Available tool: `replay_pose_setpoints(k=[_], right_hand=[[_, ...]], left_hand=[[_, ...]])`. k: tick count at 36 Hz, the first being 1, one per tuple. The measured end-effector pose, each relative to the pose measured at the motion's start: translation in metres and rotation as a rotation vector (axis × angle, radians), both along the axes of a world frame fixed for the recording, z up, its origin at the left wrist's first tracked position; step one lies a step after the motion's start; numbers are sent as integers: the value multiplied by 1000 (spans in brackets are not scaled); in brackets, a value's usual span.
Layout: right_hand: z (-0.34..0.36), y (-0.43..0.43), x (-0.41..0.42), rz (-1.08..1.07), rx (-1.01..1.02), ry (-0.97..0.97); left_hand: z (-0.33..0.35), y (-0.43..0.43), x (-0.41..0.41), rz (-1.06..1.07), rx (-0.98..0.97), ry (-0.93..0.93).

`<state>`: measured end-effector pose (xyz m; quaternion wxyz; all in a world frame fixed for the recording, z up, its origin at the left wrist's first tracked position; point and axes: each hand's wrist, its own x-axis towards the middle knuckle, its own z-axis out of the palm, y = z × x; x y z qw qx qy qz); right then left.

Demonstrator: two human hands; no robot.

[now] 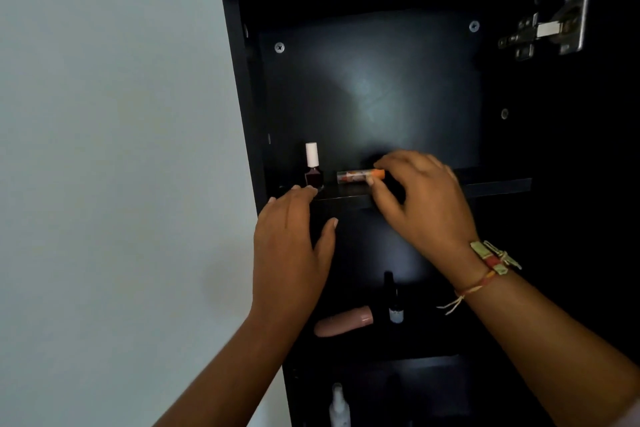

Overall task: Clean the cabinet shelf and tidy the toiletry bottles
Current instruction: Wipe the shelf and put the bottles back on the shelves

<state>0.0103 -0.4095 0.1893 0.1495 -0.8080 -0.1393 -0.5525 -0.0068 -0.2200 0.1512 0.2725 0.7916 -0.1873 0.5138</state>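
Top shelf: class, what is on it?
A nail polish bottle stands upright; an orange-capped tube lies sideways, pinched by the right hand. That hand hides the shelf behind it.

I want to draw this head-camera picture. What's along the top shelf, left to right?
Dark-red nail polish bottle with white cap → clear plastic tube with orange cap, lying sideways → right hand pinching its orange end.

Black shelf (495,185); nail polish bottle (313,173) upright; orange-capped tube (353,177) lying beside.
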Motion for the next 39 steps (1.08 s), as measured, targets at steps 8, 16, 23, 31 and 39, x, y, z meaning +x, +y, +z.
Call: replay_pose_setpoints(k=[8, 16, 23, 31, 39], right_hand=[[-41, 6, -25, 80, 18, -108], [-162, 17, -48, 174, 144, 96], [-290, 13, -92, 189, 230, 421], [-432, -1, -135, 16, 280, 987], [-530, 1, -146, -30, 347, 1590]], left_hand=[[-28, -5, -5, -84, 30, -105], [-133, -11, -30, -316, 91, 53], [-264, -9, -77, -408, 158, 487], [-393, -3, -107, -335, 203, 1180], [-460, -9, -102, -58, 49, 1515]])
